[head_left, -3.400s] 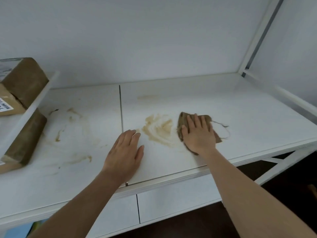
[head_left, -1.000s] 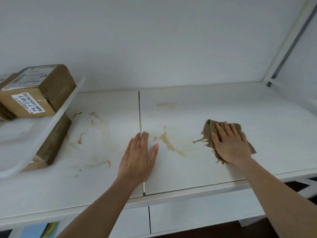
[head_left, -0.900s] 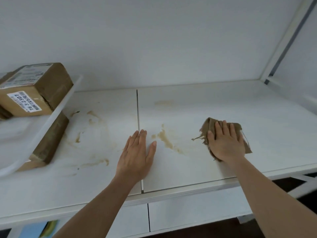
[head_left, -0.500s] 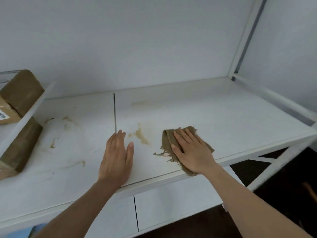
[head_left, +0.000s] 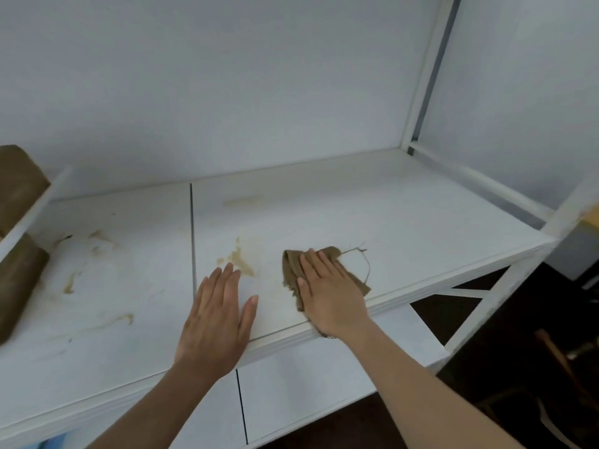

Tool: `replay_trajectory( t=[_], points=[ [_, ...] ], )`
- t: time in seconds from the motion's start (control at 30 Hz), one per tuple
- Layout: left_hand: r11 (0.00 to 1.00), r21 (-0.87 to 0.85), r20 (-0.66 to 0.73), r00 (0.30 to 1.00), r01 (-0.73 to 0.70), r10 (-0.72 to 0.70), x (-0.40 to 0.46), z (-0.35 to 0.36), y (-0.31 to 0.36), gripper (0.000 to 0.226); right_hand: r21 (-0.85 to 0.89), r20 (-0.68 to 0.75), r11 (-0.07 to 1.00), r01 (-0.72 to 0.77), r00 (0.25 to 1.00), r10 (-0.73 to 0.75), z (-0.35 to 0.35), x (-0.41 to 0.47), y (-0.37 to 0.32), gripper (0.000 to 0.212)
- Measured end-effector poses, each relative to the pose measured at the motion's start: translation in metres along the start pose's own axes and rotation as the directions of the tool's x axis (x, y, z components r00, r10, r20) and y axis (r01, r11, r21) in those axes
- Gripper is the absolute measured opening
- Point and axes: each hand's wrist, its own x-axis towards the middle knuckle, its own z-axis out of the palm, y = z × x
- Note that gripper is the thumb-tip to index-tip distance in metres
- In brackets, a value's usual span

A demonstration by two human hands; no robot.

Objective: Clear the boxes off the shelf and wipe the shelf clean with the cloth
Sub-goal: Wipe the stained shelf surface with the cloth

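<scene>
The white shelf (head_left: 405, 222) carries brown smears, one patch (head_left: 238, 259) near the middle seam and more (head_left: 97, 254) on the left board. My right hand (head_left: 329, 291) lies flat on a brown frayed cloth (head_left: 290, 267), pressing it to the shelf near the front edge, just right of the middle patch. My left hand (head_left: 217, 315) rests flat on the shelf with fingers together, holding nothing, straddling the seam. Two brown cardboard boxes show at the far left, one (head_left: 19, 280) on this shelf's level and one (head_left: 16, 186) above a white rail.
A white slanted rail (head_left: 32, 212) crosses the left edge between the boxes. White frame posts (head_left: 428, 69) and side bars (head_left: 479, 186) bound the shelf on the right. A lower white shelf (head_left: 308, 384) lies below; a dark floor shows at the lower right.
My right hand has slid the cloth back and forth; the middle smear has shrunk from a wide patch to a thin streak. My left hand has stayed planted by the seam.
</scene>
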Motion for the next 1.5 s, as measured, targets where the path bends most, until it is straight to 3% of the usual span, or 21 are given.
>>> replay_trajectory(
  t=[0.07, 0.13, 0.23, 0.33, 0.43, 0.57, 0.67, 0.73, 0.83, 0.93, 1.0, 1.13, 1.2, 1.33, 1.5],
  points=[
    [0.997, -0.061, 0.001, 0.999, 0.042, -0.042, 0.001, -0.001, 0.0, 0.074, 0.077, -0.06, 0.994, 0.078, 0.996, -0.073, 0.001, -0.016, -0.011, 0.09],
    [0.983, -0.157, -0.007, 0.996, 0.09, -0.092, 0.003, -0.007, 0.007, 0.07, 0.177, -0.013, 0.979, 0.103, 0.995, -0.102, -0.007, -0.027, -0.015, 0.067],
    [0.944, -0.301, -0.042, 0.987, 0.133, -0.153, 0.01, -0.022, 0.021, 0.055, 0.449, 0.15, 0.888, -0.101, 0.988, 0.037, -0.038, -0.025, -0.014, 0.045],
    [0.943, -0.321, -0.041, 0.994, 0.086, -0.105, 0.025, -0.031, 0.029, 0.042, 0.497, 0.106, 0.845, -0.199, 0.98, 0.169, -0.076, -0.012, -0.015, 0.044],
    [0.893, -0.443, 0.064, 0.996, 0.081, -0.059, 0.038, -0.041, 0.044, 0.03, 0.57, 0.079, 0.787, -0.234, 0.97, 0.232, -0.105, -0.003, -0.019, 0.041],
    [0.745, -0.641, 0.186, 0.979, 0.187, -0.086, 0.05, -0.05, 0.068, 0.033, 0.861, 0.202, 0.441, -0.252, 0.966, 0.159, -0.129, -0.006, -0.027, 0.038],
    [0.581, -0.795, 0.163, 0.984, 0.171, -0.066, 0.055, -0.056, 0.074, 0.012, 0.943, 0.278, 0.159, -0.292, 0.955, 0.105, -0.134, -0.005, -0.027, 0.042],
    [0.523, -0.835, 0.16, 0.985, 0.169, -0.062, 0.057, -0.062, 0.072, 0.01, 0.943, 0.307, 0.093, -0.321, 0.942, 0.133, -0.132, -0.002, -0.025, 0.043],
    [0.506, -0.847, 0.165, 0.985, 0.164, -0.044, 0.058, -0.067, 0.068, 0.022, 0.939, 0.323, 0.065, -0.339, 0.928, 0.185, -0.125, 0.004, -0.02, 0.038],
    [0.473, -0.862, 0.155, 0.983, 0.183, -0.098, 0.06, -0.072, 0.067, 0.025, 0.938, 0.322, 0.079, -0.337, 0.934, 0.154, -0.119, 0.004, -0.016, 0.019],
    [0.462, -0.861, 0.164, 0.976, 0.213, -0.144, 0.062, -0.074, 0.065, 0.026, 0.939, 0.331, 0.054, -0.339, 0.937, 0.111, -0.115, 0.004, -0.011, 0.035],
    [0.74, -0.624, 0.052, 0.958, 0.252, -0.282, 0.065, -0.069, 0.06, 0.021, 0.944, 0.307, 0.092, -0.317, 0.945, 0.11, -0.112, 0.005, -0.014, 0.038],
    [0.77, -0.583, 0.036, 0.955, 0.259, -0.294, 0.063, -0.068, 0.065, 0.022, 0.948, 0.287, 0.106, -0.301, 0.949, 0.131, -0.11, 0.006, -0.017, 0.036],
    [0.571, -0.761, 0.25, 0.952, 0.307, -0.179, 0.062, -0.069, 0.075, 0.027, 0.959, 0.233, 0.117, -0.258, 0.953, 0.195, -0.107, 0.009, -0.018, 0.03],
    [0.38, -0.834, 0.357, 0.917, 0.4, -0.18, 0.066, -0.072, 0.076, 0.019, 0.962, 0.178, 0.174, -0.208, 0.969, 0.174, -0.11, 0.008, -0.015, 0.027]
  ],
)
